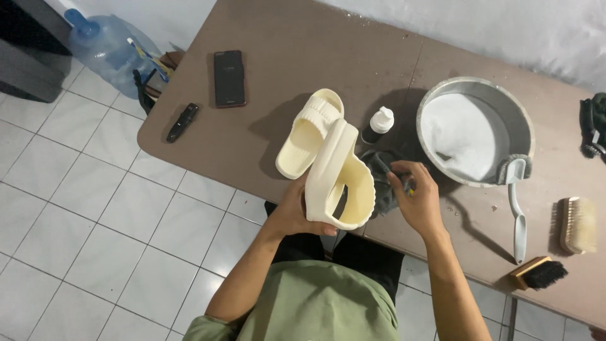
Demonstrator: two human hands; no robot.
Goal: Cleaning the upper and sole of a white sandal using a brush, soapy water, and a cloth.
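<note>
My left hand (295, 211) grips a cream slide sandal (341, 173) by its heel end, holding it up on its side over the table's front edge. My right hand (413, 199) is closed on a dark grey cloth (382, 173) pressed against the sandal's side. A second cream sandal (309, 132) lies flat on the brown table (303, 50) just behind the held one. A small dark bottle with a white cap (379, 123) stands right behind the cloth.
A metal basin (521, 120) of soapy water sits at the right, with a white-handled brush (517, 208) leaning on its rim. Two more brushes (577, 224) (540, 273) lie at the far right. A phone (228, 77) and a black folding tool (182, 122) lie at the left. A water jug (107, 47) stands on the tiled floor.
</note>
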